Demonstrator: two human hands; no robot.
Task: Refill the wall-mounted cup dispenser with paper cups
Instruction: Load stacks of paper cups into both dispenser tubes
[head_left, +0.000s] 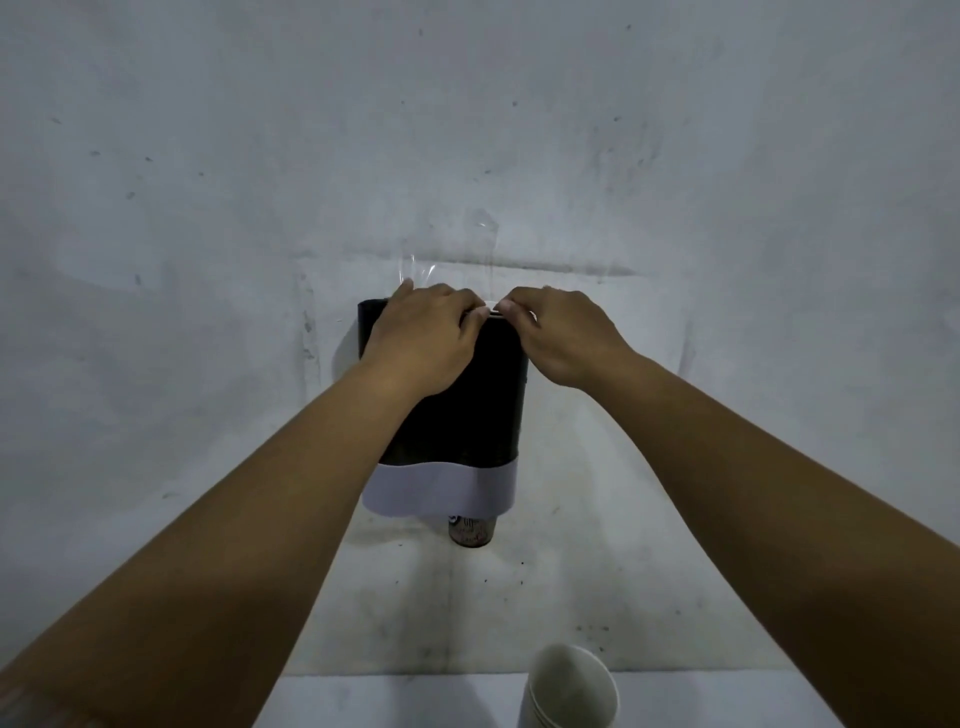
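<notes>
A dark cup dispenser (470, 415) with a white lower band hangs on the grey wall. A patterned paper cup (471, 531) pokes out of its bottom. Both of my hands are at the dispenser's top edge. My left hand (423, 338) and my right hand (558, 338) meet at the middle, their fingertips pinching a thin white rim or lid edge (492, 312) there. What lies under the fingers is hidden. A stack of white paper cups (571, 688) stands on the table below, at the bottom right.
A white table surface (415, 701) runs along the bottom edge. A piece of clear plastic film (447, 260) sticks to the wall just above the dispenser. The wall is scuffed and bare on both sides.
</notes>
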